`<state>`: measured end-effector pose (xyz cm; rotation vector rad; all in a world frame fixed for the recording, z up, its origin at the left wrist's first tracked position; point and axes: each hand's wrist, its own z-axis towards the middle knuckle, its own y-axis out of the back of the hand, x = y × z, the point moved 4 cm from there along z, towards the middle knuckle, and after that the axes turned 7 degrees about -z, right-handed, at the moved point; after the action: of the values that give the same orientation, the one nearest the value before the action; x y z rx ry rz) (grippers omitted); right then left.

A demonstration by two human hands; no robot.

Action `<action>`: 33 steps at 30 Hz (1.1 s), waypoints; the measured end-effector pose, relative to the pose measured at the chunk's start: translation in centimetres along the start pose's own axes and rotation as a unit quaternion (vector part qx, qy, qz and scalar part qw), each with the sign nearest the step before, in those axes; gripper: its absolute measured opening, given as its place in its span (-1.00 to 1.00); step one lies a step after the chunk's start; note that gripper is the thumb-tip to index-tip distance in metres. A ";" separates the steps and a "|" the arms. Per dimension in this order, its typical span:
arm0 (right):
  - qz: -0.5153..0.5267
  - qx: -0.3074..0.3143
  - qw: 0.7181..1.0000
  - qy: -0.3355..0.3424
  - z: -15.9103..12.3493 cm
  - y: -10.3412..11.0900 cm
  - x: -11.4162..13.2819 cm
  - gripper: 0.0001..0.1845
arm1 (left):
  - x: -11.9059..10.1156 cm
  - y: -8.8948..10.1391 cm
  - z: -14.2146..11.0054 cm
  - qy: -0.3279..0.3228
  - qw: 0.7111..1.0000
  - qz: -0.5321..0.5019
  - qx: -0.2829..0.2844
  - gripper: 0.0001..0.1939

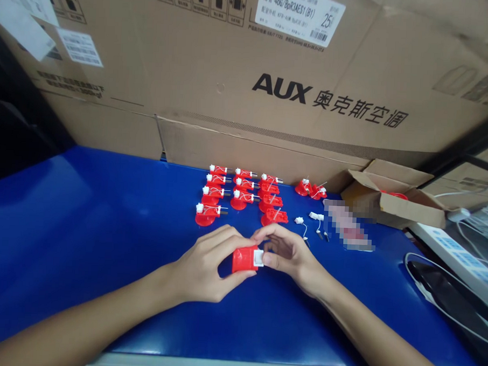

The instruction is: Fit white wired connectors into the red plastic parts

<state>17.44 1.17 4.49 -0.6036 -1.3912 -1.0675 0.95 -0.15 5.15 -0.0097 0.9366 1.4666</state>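
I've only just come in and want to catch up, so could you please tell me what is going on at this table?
The left hand grips a small red plastic part, while the right hand's fingers touch the white piece at its end. Beyond them, similar red units stand in rows on the blue tabletop.

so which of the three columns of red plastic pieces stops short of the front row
The middle column: its front spot is bare, while the left column and right column both fill theirs.
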 end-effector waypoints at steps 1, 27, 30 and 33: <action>0.016 0.014 1.000 -0.011 0.0 -0.1 -0.2 -0.75 | -0.1 -0.1 -0.1 -0.009 1.000 0.002 0.003 -0.67; -0.002 0.003 0.997 -0.071 0.9 1.7 -1.5 -0.72 | 2.3 -0.7 0.5 0.087 0.996 0.002 0.004 -0.65; 0.025 0.010 0.995 -0.093 0.9 1.7 -1.7 -0.71 | 2.8 -0.5 0.5 0.125 0.992 0.008 -0.016 -0.69; 0.058 0.004 0.991 -0.118 0.9 1.6 -2.3 -0.69 | 3.5 -0.5 0.4 0.186 0.982 -0.005 -0.011 -0.71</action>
<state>18.71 3.22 2.84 -0.8152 -1.5437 -0.9193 0.95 2.90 3.25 -0.3141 1.2185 1.4922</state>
